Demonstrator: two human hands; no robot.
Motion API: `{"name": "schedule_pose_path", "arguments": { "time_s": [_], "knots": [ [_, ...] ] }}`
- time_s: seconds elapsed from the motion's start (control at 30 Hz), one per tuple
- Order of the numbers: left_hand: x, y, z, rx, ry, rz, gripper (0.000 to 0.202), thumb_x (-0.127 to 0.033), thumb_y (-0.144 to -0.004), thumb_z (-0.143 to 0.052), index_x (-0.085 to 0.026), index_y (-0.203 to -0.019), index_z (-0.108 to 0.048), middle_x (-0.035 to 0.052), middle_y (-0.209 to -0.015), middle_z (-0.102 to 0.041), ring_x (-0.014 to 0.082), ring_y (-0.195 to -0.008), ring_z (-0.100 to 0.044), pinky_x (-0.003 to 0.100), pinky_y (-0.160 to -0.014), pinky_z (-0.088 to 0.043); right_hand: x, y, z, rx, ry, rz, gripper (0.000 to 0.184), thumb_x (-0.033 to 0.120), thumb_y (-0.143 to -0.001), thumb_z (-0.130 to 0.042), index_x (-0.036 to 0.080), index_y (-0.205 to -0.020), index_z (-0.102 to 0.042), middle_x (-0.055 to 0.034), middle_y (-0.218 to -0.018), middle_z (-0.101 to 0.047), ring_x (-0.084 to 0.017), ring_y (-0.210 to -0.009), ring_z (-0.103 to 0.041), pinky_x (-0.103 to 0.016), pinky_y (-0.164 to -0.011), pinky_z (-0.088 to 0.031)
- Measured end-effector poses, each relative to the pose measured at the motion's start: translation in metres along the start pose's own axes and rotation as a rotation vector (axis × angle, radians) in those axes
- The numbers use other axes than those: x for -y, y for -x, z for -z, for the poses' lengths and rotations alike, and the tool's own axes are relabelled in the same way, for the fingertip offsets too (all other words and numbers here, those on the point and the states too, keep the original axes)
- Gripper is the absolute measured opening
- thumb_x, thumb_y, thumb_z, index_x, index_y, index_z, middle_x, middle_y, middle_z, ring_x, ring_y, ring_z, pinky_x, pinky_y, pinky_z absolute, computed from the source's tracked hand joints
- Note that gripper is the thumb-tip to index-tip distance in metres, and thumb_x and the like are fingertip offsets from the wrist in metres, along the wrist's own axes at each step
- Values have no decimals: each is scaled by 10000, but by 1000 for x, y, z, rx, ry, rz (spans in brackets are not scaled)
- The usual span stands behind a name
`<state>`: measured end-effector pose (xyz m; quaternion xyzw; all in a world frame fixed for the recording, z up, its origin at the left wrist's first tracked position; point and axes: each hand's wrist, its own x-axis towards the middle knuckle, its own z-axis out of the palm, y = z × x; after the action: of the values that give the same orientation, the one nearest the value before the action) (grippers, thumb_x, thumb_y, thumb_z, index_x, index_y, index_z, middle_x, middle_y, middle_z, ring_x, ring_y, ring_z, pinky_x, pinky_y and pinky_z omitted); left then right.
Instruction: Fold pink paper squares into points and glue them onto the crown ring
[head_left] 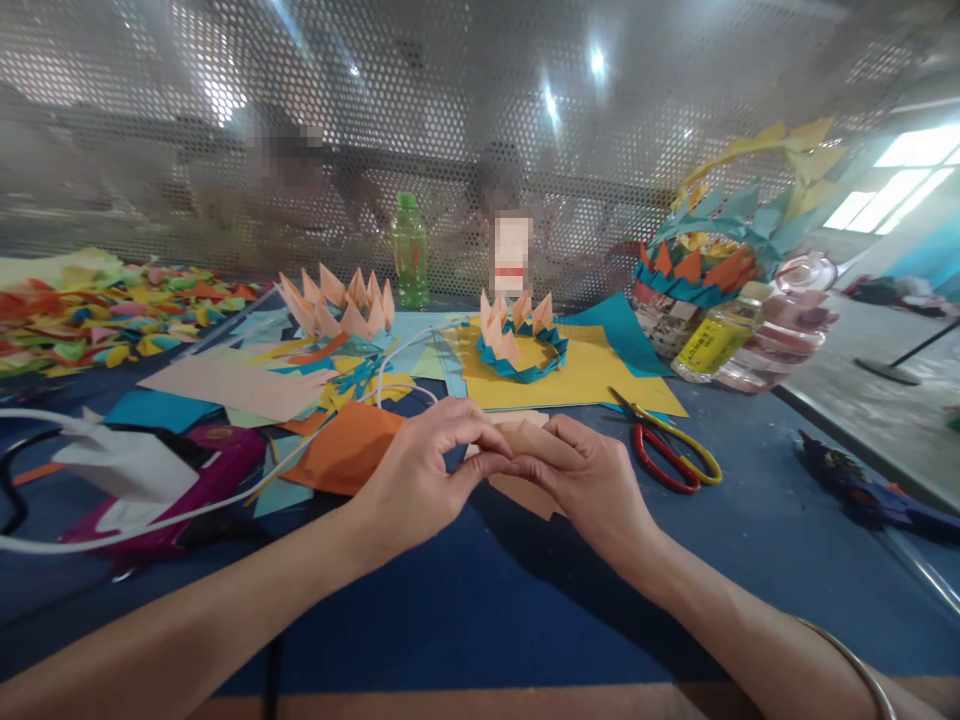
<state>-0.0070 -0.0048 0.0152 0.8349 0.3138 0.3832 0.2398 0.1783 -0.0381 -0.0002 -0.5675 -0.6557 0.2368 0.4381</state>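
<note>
My left hand and my right hand meet over the near middle of the table. Thumbs and fingers of both pinch a small folded piece of peach paper. Beneath it, more peach paper lies on the blue tabletop. Just beyond my hands, a ring of folded teal paper carries several peach points and rests on yellow sheets. To the left of it sits a cluster of peach folded points. Red-and-yellow-handled scissors lie right of my right hand.
Orange paper, a white plug with cables and a purple object are at left. Colourful folded pieces heap farther back. A green bottle, a yellow-labelled bottle and a paper basket stand behind. A glue gun lies right.
</note>
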Motion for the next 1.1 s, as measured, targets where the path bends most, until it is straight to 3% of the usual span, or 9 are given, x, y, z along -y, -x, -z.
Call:
{"name": "schedule_pose_path", "arguments": {
  "time_s": [0.2,0.37,0.47,0.7,0.93,1.1],
  "knots": [
    [3,-1,0,67,109,90,57,-223,-845,-653,-198,-831,-702,10,-807,-631,152,-807,-581,264,-760,-429,-4,0,0,-19,22,59,281,459,-752,-721,205,-713,-608,43,-616,-548,-106,-563,-434,-222,-495,-287],
    [2,-3,1,106,172,165,71,-227,-821,-669,-183,-766,-672,5,-796,-617,150,-791,-574,264,-768,-418,-1,-1,0,-35,39,89,402,471,-731,-739,184,-594,-493,63,-577,-500,-82,-537,-365,-216,-487,-268],
    [2,-4,1,104,187,170,86,-213,-817,-656,-180,-738,-647,2,-779,-601,149,-777,-563,265,-760,-413,0,0,0,-41,64,93,458,471,-721,-749,181,-566,-430,78,-539,-443,-75,-527,-326,-209,-482,-262],
    [1,-4,1,101,197,171,145,-192,-816,-614,-184,-674,-590,-14,-727,-567,141,-728,-544,258,-723,-407,0,0,0,-34,69,76,430,444,-728,-749,185,-567,-445,71,-553,-463,-81,-530,-350,-210,-494,-285],
    [1,-3,-1,135,215,183,75,-237,-830,-635,-195,-870,-683,20,-872,-642,172,-850,-575,284,-814,-421,-1,0,0,-34,11,57,379,494,-735,-726,190,-613,-535,59,-581,-506,-93,-550,-410,-214,-499,-300],
    [1,-4,-1,156,247,205,30,-220,-795,-663,-193,-800,-676,6,-824,-637,164,-809,-575,277,-792,-423,-1,1,-1,-24,39,71,396,479,-745,-724,188,-596,-500,60,-585,-514,-90,-545,-402,-216,-506,-298]
  ]
}}
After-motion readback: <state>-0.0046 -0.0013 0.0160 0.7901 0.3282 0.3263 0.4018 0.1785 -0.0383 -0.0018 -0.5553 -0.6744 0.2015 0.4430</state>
